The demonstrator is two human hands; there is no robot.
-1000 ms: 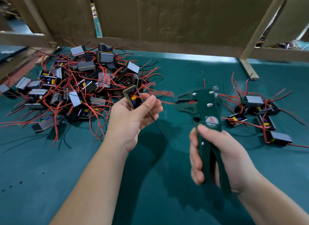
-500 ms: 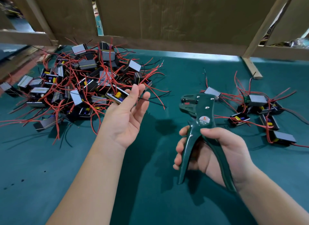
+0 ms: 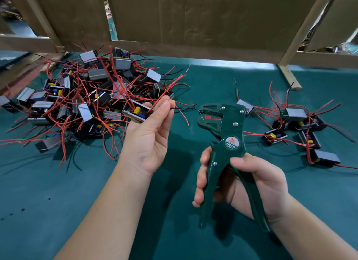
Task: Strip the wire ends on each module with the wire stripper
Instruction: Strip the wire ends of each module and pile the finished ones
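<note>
My left hand point(image 3: 149, 141) holds a small black module point(image 3: 135, 112) with a yellow part, raised over the green mat, and pinches its thin black wire point(image 3: 184, 109) between thumb and fingers. The wire's tip reaches the open jaws of the dark green wire stripper point(image 3: 224, 128). My right hand point(image 3: 249, 184) grips the stripper's two handles, which stand spread apart. A large heap of modules with red wires point(image 3: 81, 97) lies at the left. A smaller group of modules point(image 3: 298, 128) lies at the right.
The green mat point(image 3: 58, 192) covers the table. Cardboard panels and a wooden frame point(image 3: 193, 21) stand along the far edge. A wooden leg point(image 3: 288, 76) rests on the mat at the back right. One module point(image 3: 246, 106) lies just behind the stripper's head.
My left hand dropped the earlier module, picked another from the heap and brought its black wire to the stripper's jaws. The stripper's handles opened from squeezed to spread.
</note>
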